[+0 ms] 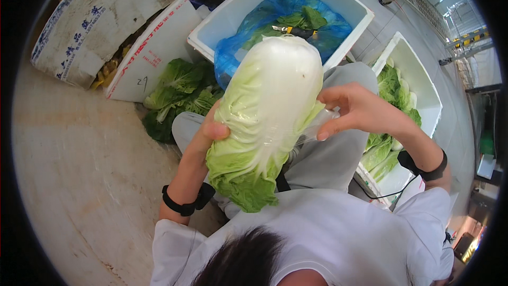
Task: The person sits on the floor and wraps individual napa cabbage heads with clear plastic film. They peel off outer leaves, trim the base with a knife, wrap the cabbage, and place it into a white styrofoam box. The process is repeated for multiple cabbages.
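A large napa cabbage [264,100], white at its base and pale green at the leafy end, is held over my lap with the base pointing away from me. My left hand [216,127] grips its left side; the thumb presses on the leaves and the other fingers are hidden behind. Clear plastic film [313,127] clings shiny over the cabbage and gathers at its right side. There, my right hand [346,108] pinches the film between thumb and fingers.
Beyond the cabbage stands a white foam box [349,0] lined with a blue plastic bag [254,18], holding loose leaves and a utility knife [296,32]. Another foam box [426,82] with several cabbages is at the right. Cut leaves [180,90] lie on the floor beside cartons [100,26].
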`<move>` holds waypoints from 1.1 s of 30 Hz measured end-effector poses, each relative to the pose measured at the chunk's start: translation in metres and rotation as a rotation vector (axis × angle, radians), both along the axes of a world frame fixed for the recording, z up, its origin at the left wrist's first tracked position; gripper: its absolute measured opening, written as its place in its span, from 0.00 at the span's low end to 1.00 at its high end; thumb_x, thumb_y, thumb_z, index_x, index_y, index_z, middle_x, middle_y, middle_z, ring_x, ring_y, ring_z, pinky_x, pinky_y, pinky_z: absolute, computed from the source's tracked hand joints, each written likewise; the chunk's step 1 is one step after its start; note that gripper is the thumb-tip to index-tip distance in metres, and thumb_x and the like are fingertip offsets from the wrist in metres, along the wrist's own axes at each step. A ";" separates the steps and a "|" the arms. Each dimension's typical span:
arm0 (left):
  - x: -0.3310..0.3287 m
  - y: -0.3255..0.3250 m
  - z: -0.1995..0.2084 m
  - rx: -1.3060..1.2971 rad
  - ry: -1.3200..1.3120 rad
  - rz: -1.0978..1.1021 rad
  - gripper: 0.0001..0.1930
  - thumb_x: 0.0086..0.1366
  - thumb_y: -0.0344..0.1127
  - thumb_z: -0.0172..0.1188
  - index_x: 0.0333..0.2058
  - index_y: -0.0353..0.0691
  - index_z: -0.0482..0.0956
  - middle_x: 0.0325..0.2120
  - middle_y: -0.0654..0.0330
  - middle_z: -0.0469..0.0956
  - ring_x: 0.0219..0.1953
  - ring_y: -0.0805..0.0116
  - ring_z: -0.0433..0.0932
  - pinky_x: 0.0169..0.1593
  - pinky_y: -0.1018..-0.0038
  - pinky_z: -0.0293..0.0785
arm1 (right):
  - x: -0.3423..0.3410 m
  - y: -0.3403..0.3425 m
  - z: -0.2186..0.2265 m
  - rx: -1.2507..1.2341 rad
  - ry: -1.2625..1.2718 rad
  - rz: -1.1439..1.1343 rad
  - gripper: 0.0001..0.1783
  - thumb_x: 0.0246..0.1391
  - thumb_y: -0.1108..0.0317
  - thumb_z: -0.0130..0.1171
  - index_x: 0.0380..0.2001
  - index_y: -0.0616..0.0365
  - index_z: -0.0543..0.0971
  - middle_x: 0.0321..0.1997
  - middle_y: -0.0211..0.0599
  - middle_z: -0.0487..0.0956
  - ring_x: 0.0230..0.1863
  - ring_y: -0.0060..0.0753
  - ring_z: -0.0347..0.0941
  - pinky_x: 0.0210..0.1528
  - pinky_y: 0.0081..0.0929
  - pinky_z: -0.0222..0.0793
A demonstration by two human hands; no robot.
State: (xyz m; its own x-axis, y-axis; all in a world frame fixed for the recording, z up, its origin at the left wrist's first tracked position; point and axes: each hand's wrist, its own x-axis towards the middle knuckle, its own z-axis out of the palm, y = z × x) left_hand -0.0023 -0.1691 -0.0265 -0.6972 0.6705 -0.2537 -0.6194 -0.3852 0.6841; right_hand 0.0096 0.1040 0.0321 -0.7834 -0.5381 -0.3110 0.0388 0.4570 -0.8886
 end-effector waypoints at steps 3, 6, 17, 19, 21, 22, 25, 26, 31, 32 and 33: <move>-0.001 0.001 0.012 -0.156 0.107 -0.056 0.50 0.37 0.48 0.70 0.58 0.31 0.58 0.52 0.54 0.68 0.53 0.65 0.69 0.56 0.71 0.65 | -0.006 0.009 -0.007 0.186 -0.088 0.179 0.24 0.44 0.56 0.67 0.32 0.69 0.73 0.20 0.31 0.67 0.25 0.22 0.58 0.29 0.23 0.57; -0.007 0.007 0.018 -0.244 0.240 -0.119 0.52 0.36 0.48 0.70 0.59 0.31 0.57 0.53 0.55 0.67 0.55 0.66 0.67 0.58 0.72 0.61 | -0.010 0.011 -0.025 0.048 -0.096 0.249 0.26 0.44 0.57 0.66 0.38 0.69 0.74 0.25 0.34 0.73 0.29 0.22 0.63 0.33 0.23 0.61; -0.010 0.021 0.031 -0.332 0.471 -0.329 0.48 0.34 0.41 0.73 0.56 0.34 0.60 0.49 0.56 0.68 0.51 0.67 0.67 0.56 0.73 0.62 | -0.008 0.030 -0.043 -0.393 -0.578 0.030 0.28 0.56 0.60 0.56 0.56 0.62 0.66 0.56 0.39 0.70 0.57 0.25 0.63 0.59 0.27 0.60; -0.004 0.027 0.033 -0.396 0.664 -0.358 0.46 0.35 0.41 0.74 0.55 0.35 0.61 0.48 0.55 0.67 0.51 0.65 0.66 0.55 0.72 0.61 | -0.014 0.017 -0.057 -0.358 -0.589 0.038 0.25 0.57 0.60 0.55 0.54 0.62 0.69 0.54 0.38 0.72 0.54 0.23 0.67 0.56 0.26 0.63; 0.003 0.036 0.030 -0.456 0.856 -0.375 0.45 0.36 0.41 0.74 0.54 0.36 0.62 0.46 0.55 0.66 0.50 0.63 0.66 0.55 0.72 0.60 | -0.022 0.002 -0.073 -0.238 -0.509 0.070 0.21 0.55 0.62 0.58 0.49 0.62 0.74 0.46 0.33 0.76 0.48 0.21 0.70 0.52 0.23 0.66; 0.005 0.040 0.028 -0.478 0.963 -0.380 0.44 0.36 0.41 0.74 0.54 0.37 0.63 0.45 0.55 0.66 0.49 0.62 0.66 0.55 0.71 0.60 | -0.024 -0.004 -0.079 -0.142 -0.567 -0.053 0.20 0.53 0.63 0.59 0.47 0.63 0.75 0.43 0.32 0.77 0.47 0.21 0.71 0.51 0.22 0.67; 0.011 0.046 0.026 -0.609 1.008 -0.386 0.45 0.34 0.41 0.74 0.54 0.37 0.64 0.44 0.54 0.65 0.49 0.64 0.66 0.53 0.71 0.61 | -0.029 -0.013 -0.084 -0.429 -0.594 -0.193 0.20 0.51 0.65 0.62 0.45 0.64 0.75 0.43 0.34 0.77 0.47 0.23 0.71 0.50 0.24 0.68; 0.012 0.047 0.025 -0.654 1.010 -0.385 0.45 0.34 0.41 0.74 0.53 0.37 0.64 0.44 0.54 0.65 0.49 0.64 0.66 0.52 0.71 0.61 | -0.031 -0.015 -0.081 -0.467 -0.580 -0.232 0.20 0.50 0.66 0.62 0.45 0.64 0.75 0.44 0.35 0.76 0.47 0.25 0.72 0.50 0.25 0.69; 0.011 0.047 0.026 -0.768 0.998 -0.316 0.43 0.34 0.44 0.75 0.48 0.36 0.62 0.41 0.50 0.66 0.45 0.55 0.70 0.47 0.67 0.67 | -0.045 -0.019 -0.061 -0.562 -0.477 -0.262 0.21 0.50 0.70 0.62 0.47 0.66 0.73 0.46 0.39 0.76 0.48 0.31 0.72 0.54 0.32 0.67; 0.011 0.047 0.026 -0.770 0.954 -0.298 0.42 0.34 0.45 0.74 0.47 0.36 0.61 0.40 0.48 0.66 0.43 0.50 0.71 0.45 0.64 0.69 | -0.047 -0.020 -0.057 -0.527 -0.485 -0.306 0.20 0.48 0.70 0.63 0.45 0.66 0.74 0.45 0.36 0.76 0.47 0.29 0.72 0.53 0.30 0.68; 0.009 0.046 0.026 -0.769 0.974 -0.292 0.42 0.34 0.45 0.75 0.46 0.35 0.61 0.40 0.48 0.67 0.43 0.50 0.71 0.45 0.64 0.69 | -0.047 -0.020 -0.051 -0.554 -0.471 -0.273 0.21 0.47 0.70 0.64 0.45 0.66 0.75 0.43 0.36 0.76 0.46 0.29 0.73 0.52 0.29 0.68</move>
